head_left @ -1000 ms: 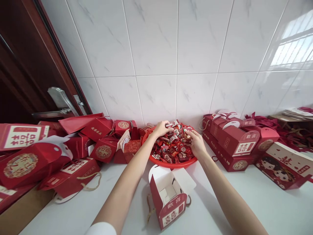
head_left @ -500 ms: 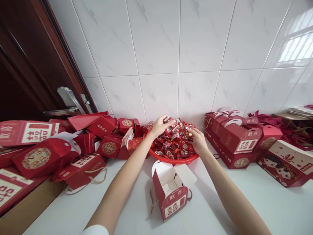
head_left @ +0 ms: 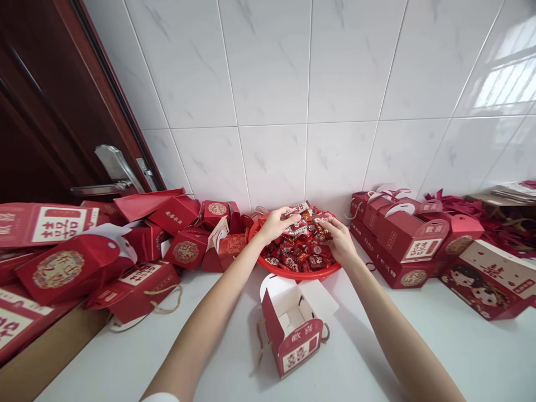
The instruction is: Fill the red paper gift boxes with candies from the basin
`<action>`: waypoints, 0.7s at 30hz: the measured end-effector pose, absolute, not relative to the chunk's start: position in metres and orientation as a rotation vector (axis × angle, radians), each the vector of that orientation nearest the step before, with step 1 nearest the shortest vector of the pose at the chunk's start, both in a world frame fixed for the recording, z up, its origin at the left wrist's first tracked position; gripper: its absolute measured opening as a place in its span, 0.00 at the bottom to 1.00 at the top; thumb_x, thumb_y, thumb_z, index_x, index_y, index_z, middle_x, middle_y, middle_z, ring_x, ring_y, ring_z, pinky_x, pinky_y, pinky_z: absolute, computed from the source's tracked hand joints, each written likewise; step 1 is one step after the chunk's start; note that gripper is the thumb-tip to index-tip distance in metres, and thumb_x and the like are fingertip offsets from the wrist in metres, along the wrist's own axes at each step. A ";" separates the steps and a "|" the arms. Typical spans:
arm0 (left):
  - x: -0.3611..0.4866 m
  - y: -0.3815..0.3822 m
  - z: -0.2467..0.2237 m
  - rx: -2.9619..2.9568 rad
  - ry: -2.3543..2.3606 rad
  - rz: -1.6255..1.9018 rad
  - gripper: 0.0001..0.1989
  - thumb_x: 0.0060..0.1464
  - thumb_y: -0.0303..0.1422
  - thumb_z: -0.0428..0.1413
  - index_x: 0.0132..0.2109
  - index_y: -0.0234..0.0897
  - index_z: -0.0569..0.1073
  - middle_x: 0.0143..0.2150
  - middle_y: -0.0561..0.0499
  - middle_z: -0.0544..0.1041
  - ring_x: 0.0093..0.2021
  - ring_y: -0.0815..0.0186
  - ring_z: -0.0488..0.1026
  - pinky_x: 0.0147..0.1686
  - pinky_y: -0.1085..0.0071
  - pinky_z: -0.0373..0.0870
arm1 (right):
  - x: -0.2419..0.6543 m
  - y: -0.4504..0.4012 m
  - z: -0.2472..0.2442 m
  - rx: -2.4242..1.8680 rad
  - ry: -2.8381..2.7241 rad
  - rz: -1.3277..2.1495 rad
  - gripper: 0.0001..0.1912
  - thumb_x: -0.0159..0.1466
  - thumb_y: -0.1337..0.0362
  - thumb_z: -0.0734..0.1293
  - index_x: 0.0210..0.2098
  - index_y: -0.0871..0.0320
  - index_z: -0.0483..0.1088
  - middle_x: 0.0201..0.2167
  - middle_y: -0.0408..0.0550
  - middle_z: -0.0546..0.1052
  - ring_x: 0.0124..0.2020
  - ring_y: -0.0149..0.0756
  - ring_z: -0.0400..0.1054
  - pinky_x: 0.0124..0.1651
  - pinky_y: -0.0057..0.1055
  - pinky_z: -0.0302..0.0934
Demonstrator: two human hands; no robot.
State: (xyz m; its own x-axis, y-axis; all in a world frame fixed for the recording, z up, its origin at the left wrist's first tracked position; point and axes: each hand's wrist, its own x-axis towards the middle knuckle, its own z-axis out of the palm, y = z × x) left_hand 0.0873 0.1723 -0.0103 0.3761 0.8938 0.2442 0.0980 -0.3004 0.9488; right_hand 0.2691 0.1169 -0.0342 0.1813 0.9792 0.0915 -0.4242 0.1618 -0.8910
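Note:
A round red basin (head_left: 307, 275) heaped with red-wrapped sweets (head_left: 299, 245) stands against the tiled wall. My left hand (head_left: 278, 223) is over the left part of the heap, thumb and fingers closed on a red-and-white wrapped sweet (head_left: 298, 226). At the right side of the heap my right hand (head_left: 338, 237) has its fingertips together on a small wrapped sweet, partly hidden by the fingers. In front of the basin an open red box (head_left: 288, 335) with rope handles stands upright on the white table, its flaps raised and its white inside showing.
Many red boxes (head_left: 186, 251) are piled at the left, some tilted. Closed red boxes (head_left: 414, 234) are stacked at the right, beside a box with cartoon figures (head_left: 486, 282). A dark door with a metal handle (head_left: 117, 167) is at the back left.
My left hand has lowered slightly, and the wrapped sweet at its fingertips lies flatter. My right hand has shifted only a little. The open box stands where it was.

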 end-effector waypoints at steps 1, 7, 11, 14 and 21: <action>0.088 0.171 -0.011 1.682 0.882 1.022 0.29 0.44 0.52 0.66 0.47 0.36 0.75 0.45 0.46 0.78 0.44 0.58 0.76 0.31 0.69 0.75 | 0.269 0.117 -0.034 -0.846 -0.842 1.191 0.19 0.41 0.55 0.80 0.28 0.55 0.74 0.26 0.41 0.78 0.26 0.34 0.69 0.22 0.27 0.62; 0.089 0.169 -0.013 1.767 0.919 0.950 0.25 0.49 0.50 0.64 0.47 0.36 0.76 0.38 0.49 0.77 0.36 0.64 0.73 0.25 0.75 0.70 | 0.268 0.116 -0.034 -0.861 -0.890 1.205 0.19 0.43 0.54 0.79 0.30 0.54 0.74 0.26 0.41 0.78 0.26 0.35 0.70 0.22 0.28 0.62; 0.084 0.174 -0.016 1.834 0.889 0.993 0.23 0.48 0.49 0.64 0.43 0.35 0.78 0.35 0.50 0.77 0.33 0.65 0.72 0.26 0.75 0.67 | 0.268 0.116 -0.033 -0.886 -0.892 1.203 0.18 0.43 0.54 0.78 0.30 0.55 0.74 0.27 0.42 0.79 0.27 0.36 0.70 0.22 0.27 0.62; 0.081 0.177 -0.018 1.832 0.881 1.013 0.23 0.47 0.48 0.66 0.44 0.35 0.78 0.33 0.50 0.77 0.31 0.65 0.72 0.27 0.73 0.67 | 0.268 0.116 -0.033 -0.893 -0.896 1.194 0.17 0.44 0.55 0.78 0.30 0.55 0.74 0.28 0.42 0.79 0.28 0.36 0.71 0.23 0.27 0.62; 0.082 0.177 -0.011 1.735 0.959 1.041 0.23 0.47 0.44 0.66 0.48 0.36 0.78 0.36 0.48 0.78 0.35 0.61 0.74 0.27 0.72 0.69 | 0.269 0.118 -0.034 -0.900 -0.908 1.203 0.17 0.45 0.56 0.77 0.32 0.54 0.74 0.29 0.42 0.79 0.30 0.37 0.71 0.25 0.27 0.63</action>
